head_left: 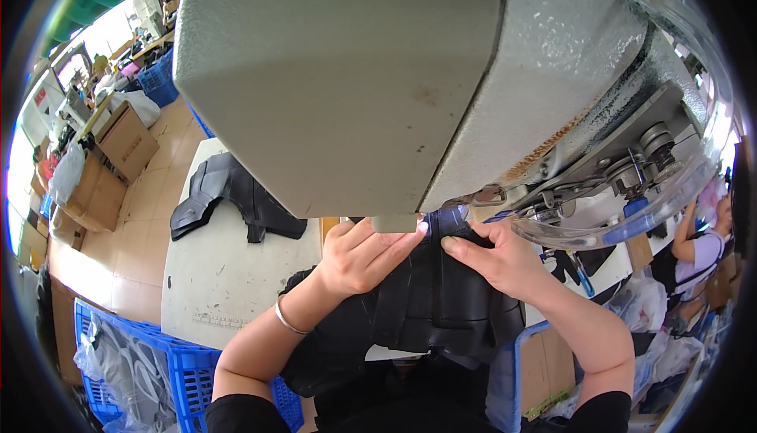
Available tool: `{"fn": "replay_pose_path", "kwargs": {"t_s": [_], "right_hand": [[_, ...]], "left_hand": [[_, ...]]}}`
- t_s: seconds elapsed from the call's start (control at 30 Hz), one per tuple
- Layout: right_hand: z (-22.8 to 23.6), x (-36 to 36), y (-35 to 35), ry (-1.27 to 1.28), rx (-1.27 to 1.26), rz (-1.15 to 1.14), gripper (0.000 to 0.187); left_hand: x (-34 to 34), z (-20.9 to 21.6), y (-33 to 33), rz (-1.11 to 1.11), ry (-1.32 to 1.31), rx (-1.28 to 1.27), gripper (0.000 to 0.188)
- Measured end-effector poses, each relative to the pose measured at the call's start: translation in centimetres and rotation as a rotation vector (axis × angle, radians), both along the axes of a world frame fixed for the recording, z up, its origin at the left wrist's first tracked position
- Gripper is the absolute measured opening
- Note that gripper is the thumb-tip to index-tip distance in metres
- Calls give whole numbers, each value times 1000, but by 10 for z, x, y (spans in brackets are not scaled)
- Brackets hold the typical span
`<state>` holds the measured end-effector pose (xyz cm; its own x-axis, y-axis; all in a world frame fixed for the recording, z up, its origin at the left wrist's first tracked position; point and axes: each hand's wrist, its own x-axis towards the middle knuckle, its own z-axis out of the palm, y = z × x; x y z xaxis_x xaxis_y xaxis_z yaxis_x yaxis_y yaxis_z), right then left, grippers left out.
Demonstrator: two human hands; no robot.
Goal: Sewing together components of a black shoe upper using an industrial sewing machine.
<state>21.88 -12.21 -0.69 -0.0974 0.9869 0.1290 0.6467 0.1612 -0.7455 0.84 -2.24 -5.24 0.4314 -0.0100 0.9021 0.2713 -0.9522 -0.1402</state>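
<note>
The black padded, stitched piece lies spread in front of me, its far edge under the head of a grey sewing machine. My left hand has its fingers bent together at that far edge, gripping it, with the fingertips partly behind the machine's lower end. On the other side, my right hand pinches the piece with the thumb on top and the fingers beneath. The needle area is hidden by the machine head. Another black padded piece rests apart on the pale table, left of my left hand.
A blue plastic crate with grey pieces stands at lower left. Cardboard boxes line the floor beyond it. Right of my right hand are a blue-handled tool and plastic bags. Another person sits at far right.
</note>
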Motion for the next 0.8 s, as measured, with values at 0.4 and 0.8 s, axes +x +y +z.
{"fn": "replay_pose_path", "kwargs": {"t_s": [0.4,0.8], "right_hand": [[-34,29,14,122,-89,63,30],[-3,3,11,176,-60,-2,24]], "left_hand": [[8,0,-5,94,-60,60,31],[2,-7,-12,0,-22,-7,21]]}}
